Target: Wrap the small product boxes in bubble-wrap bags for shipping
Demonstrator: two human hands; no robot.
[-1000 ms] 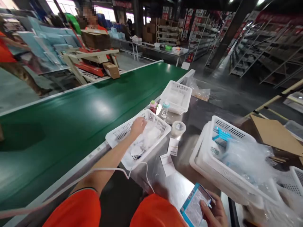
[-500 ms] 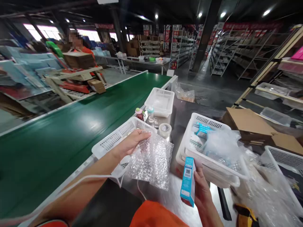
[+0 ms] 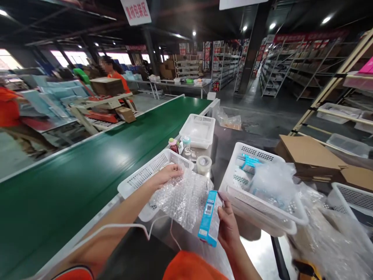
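Note:
My left hand (image 3: 169, 175) pinches the top edge of a clear bubble-wrap sheet (image 3: 182, 198), which hangs over the metal table. In my right hand (image 3: 229, 222) is a slim blue and white box (image 3: 209, 217), tilted, with a printed code on its face. The box is beside the right edge of the bubble wrap and overlaps it in view. Behind my left hand is a white perforated basket (image 3: 131, 182). A roll of clear tape (image 3: 203, 165) lies beyond the wrap, near a small clear jar (image 3: 187, 146) and a red bottle (image 3: 174, 145) with a pink and green top.
To the right, a white basket (image 3: 230, 171) holds blue boxes and clear plastic packaging. Flat cardboard (image 3: 311, 155) lies farther right. A green conveyor belt (image 3: 96, 159) runs along the left. Beyond it are two people in orange. A black-handled tool (image 3: 279, 256) lies at the lower right.
My right hand has brought the blue box left, up to the bubble wrap. The wrap is spread wider and tilted. The camera view has shifted slightly, and a second person shows at the far left.

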